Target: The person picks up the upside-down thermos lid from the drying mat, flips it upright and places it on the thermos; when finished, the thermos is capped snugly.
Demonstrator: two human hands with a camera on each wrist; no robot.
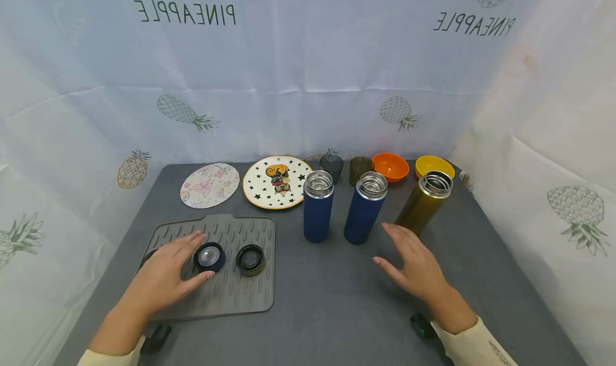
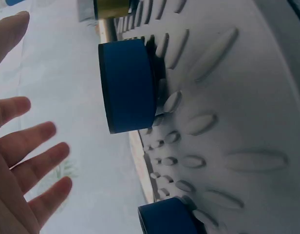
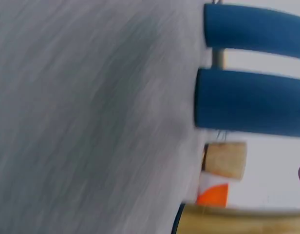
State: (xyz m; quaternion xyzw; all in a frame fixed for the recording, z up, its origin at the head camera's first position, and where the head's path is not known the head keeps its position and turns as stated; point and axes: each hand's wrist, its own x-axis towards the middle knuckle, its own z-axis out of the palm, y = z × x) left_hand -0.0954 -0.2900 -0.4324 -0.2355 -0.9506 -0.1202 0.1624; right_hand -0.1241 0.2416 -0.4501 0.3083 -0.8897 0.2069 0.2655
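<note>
My left hand (image 1: pixel 161 275) hovers over the grey ridged mat (image 1: pixel 240 296), fingers spread and holding nothing. Between its thumb and fingers, in the head view, lies a blue bottle lid (image 1: pixel 209 257), apart from the hand in the left wrist view. To its right sits an olive lid (image 1: pixel 250 260); another blue lid (image 2: pixel 168 217) is mostly hidden behind the hand in the head view. My right hand (image 1: pixel 416 264), also empty with fingers extended, is nearest the lidless olive bottle (image 1: pixel 421 205). Two lidless blue bottles (image 1: pixel 317 211) (image 1: pixel 363 211) stand upright left of it.
Along the back are a floral oval mat (image 1: pixel 210 186), a star-patterned plate (image 1: pixel 260 189), a dark grey cup (image 1: pixel 332 165), a brown cup (image 1: pixel 360 168), an orange bowl (image 1: pixel 391 168) and a yellow bowl (image 1: pixel 434 165). White pineapple-print curtains (image 1: pixel 298 61) surround the grey table (image 1: pixel 327 312).
</note>
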